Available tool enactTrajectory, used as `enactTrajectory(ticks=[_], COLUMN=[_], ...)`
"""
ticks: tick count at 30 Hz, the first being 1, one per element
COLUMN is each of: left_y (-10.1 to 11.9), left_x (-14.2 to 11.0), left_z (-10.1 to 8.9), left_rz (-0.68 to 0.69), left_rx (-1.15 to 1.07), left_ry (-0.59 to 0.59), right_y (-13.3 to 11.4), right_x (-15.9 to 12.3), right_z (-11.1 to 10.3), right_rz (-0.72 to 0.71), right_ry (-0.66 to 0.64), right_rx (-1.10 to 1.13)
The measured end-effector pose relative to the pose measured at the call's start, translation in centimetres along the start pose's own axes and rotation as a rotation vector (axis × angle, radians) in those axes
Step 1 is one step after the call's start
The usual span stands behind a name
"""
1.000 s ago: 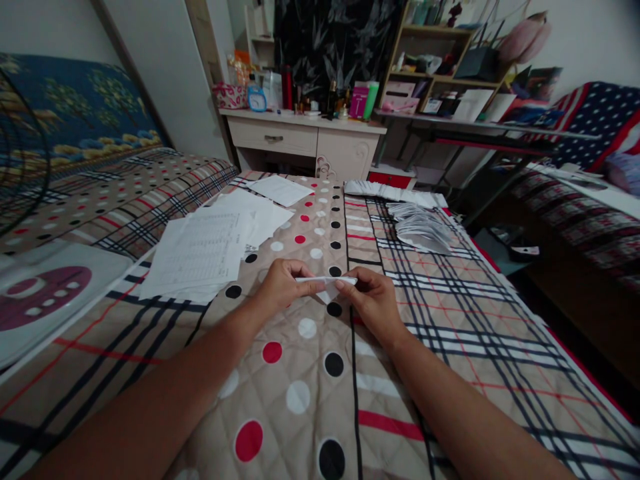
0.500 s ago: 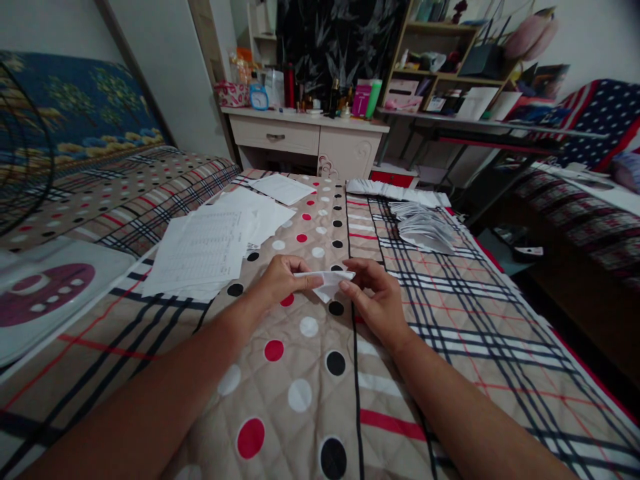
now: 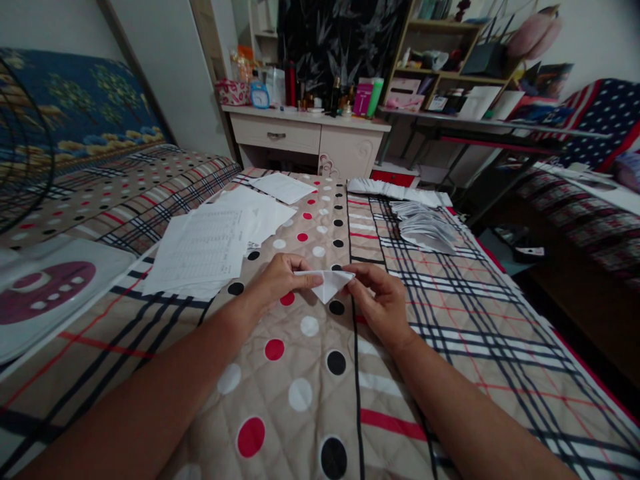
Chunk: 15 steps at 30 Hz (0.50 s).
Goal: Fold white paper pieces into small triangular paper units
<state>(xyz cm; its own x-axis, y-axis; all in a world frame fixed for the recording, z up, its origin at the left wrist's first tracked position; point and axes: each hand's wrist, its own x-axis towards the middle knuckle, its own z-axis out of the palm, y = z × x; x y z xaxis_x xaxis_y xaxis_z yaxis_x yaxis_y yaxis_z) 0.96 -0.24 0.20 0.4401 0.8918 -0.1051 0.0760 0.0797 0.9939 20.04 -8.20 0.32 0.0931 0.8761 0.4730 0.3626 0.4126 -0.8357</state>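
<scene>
A small white folded paper (image 3: 327, 285), triangular with its point downward and a crease down the middle, is held between both hands above the bedspread (image 3: 320, 373). My left hand (image 3: 283, 277) pinches its left end, thumb lying along the near face. At the right corner, the thumb and fingertips of my right hand (image 3: 377, 293) grip the paper, the other fingers curled behind. Left of my left hand lie loose printed sheets (image 3: 200, 250) in an overlapping pile.
On the far right of the bed are a fanned stack of folded papers (image 3: 425, 227) and a long row of folded paper (image 3: 397, 192). A white plastic bag (image 3: 110, 267) lies at the left. Beyond the bed stands a white dresser (image 3: 275, 137) with bottles and boxes.
My right thumb and fingers have shifted slightly outward to the paper's right corner. More of the triangle's front face now shows. My left hand has hardly moved.
</scene>
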Motion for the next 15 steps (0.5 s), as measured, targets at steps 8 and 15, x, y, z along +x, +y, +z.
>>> enactTrajectory(ticks=[8, 15], left_y=[0.1, 0.4], left_x=[0.0, -0.4], left_z=[0.4, 1.6], left_rz=[0.033, 0.076], left_rx=[0.092, 0.067], left_ry=[0.033, 0.078], right_y=[-1.1, -0.8], right_x=[0.2, 0.2], right_z=[0.0, 0.7], right_rz=[-0.097, 0.323], right_ry=[0.014, 0.009], right_rx=[-0.210, 0.183])
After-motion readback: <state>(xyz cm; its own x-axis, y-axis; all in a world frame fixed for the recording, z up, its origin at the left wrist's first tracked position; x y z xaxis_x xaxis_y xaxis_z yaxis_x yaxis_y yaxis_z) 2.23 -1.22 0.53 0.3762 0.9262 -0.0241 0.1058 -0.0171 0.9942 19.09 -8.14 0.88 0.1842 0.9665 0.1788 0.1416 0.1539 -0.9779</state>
